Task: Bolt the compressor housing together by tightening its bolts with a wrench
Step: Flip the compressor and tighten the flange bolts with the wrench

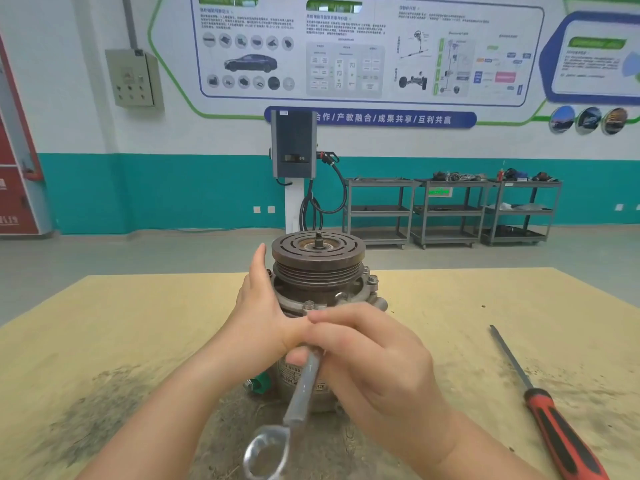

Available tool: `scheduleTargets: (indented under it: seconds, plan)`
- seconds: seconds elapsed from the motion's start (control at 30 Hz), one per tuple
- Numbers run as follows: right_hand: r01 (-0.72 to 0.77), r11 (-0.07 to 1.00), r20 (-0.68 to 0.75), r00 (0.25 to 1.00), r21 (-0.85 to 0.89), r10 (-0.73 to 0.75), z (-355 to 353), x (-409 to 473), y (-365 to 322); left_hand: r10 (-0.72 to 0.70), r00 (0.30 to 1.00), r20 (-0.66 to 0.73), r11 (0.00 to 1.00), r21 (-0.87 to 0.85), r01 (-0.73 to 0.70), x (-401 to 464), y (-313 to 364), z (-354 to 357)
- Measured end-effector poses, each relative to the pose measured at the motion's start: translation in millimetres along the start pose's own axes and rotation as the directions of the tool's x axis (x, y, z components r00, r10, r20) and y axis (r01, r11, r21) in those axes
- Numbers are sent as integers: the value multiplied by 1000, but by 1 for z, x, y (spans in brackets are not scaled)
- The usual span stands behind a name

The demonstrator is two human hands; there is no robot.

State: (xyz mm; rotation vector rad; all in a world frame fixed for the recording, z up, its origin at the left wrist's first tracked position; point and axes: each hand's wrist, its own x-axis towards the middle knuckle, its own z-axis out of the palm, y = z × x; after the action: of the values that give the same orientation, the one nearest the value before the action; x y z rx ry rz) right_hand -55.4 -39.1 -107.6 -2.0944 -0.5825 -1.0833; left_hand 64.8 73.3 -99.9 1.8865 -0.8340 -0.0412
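Standing upright at the centre of the frame on a tan board table: one compressor housing, grey cast metal, dull and grimy. On top sits a brown, rust-toned pulley with a slotted face, grooved belt ribs down its side and a short threaded shaft rising from its middle. Below the pulley, a flange ring carries hex bolts around its rim; several show on the right and front. A label with printed characters wraps the lower body, mostly hidden behind the hands. A green fitting shows at lower left of the body.

Left hand: fingers straight, palm laid flat against the left side of the housing, thumb pointing up beside the pulley.

Right hand: fingers curled around the shank of a silver wrench. The working end is hidden at the flange; the ring end hangs toward the bottom centre of the frame.

Lower right of the frame: one screwdriver, red-and-black handle, lying on the table well apart from the housing.
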Motion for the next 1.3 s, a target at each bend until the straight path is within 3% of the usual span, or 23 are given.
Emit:
scheduleTargets:
  seconds: [0.03, 0.07, 0.1, 0.17, 0.23, 0.33, 0.4, 0.5, 0.6, 0.67, 0.73, 0.8, 0.83, 0.9, 1.0, 1.07, 1.13, 1.23, 1.3]
  plan:
    - [-85, 996, 80, 993, 36, 82, -1, 6, -5, 8, 1000, 5, 1000, 9, -8, 0, 0, 0]
    - [-110, 993, 37, 993, 36, 109, -3, 12, -9, 17, 1000, 9, 1000, 8, -17, 0, 0, 0]
    - [-100, 992, -117, 987, 76, 108, -5, 16, -13, 19, 1000, 9, 1000, -3, -19, -1, -1, -1]
    - [11, 980, -457, 885, 199, 83, -13, 19, -20, 11, 1000, 8, 999, -35, -11, -1, -2, -2]
    - [-49, 890, -562, 759, 454, 329, -24, 21, -19, 7, 1000, 12, 999, -41, -6, 0, -2, -2]
    - [-218, 570, -350, 603, 792, 717, -36, 24, -4, 5, 1000, 7, 1000, -31, -5, 1, -2, -2]
    - [-234, 410, -229, 548, 882, 804, -38, 28, 3, 16, 1000, 5, 999, -37, -16, 0, -2, -2]
    - [-220, 323, -153, 556, 921, 817, -42, 27, 12, 24, 1000, 5, 999, -33, -24, 1, -2, -2]
    - [-193, 372, -177, 629, 908, 757, -42, 23, 14, 28, 1000, 3, 999, -17, -28, 1, -2, -2]
    - [-114, 583, -359, 688, 805, 630, -32, 16, 11, 34, 999, 1, 999, -19, -34, 1, -3, -1]
    - [-49, 816, -504, 765, 576, 401, -18, 8, 7, 37, 999, -1, 999, -16, -37, 1, -4, -1]
    - [-44, 923, -404, 890, 383, 210, -6, 2, 2, 34, 999, 0, 999, 1, -34, 1, -4, -2]
    - [23, 982, -339, 940, 188, 43, -3, 0, 1, 34, 999, 0, 999, -1, -34, 1, -4, -1]
    - [194, 958, -183, 955, -211, -234, -1, -6, 1, 36, 999, -5, 999, -2, -36, 1, -3, -1]
    - [204, 961, -231, 941, -189, -246, -4, 0, -5, 62, 998, -9, 998, 28, -62, 0, -3, -1]
    - [120, 993, -394, 913, 20, -102, -9, 7, -13, 55, 998, -14, 998, 7, -55, -1, -2, -1]
    - [-8, 944, -504, 844, 331, 184, -18, 16, -18, 46, 999, -9, 999, -16, -46, 0, -2, -1]
    - [-177, 701, -446, 659, 691, 606, -32, 23, -11, 38, 999, -4, 999, -10, -38, 0, -1, -1]
    - [-217, 533, -340, 566, 818, 751, -37, 26, -2, 36, 999, -3, 999, -9, -36, 1, -2, -1]
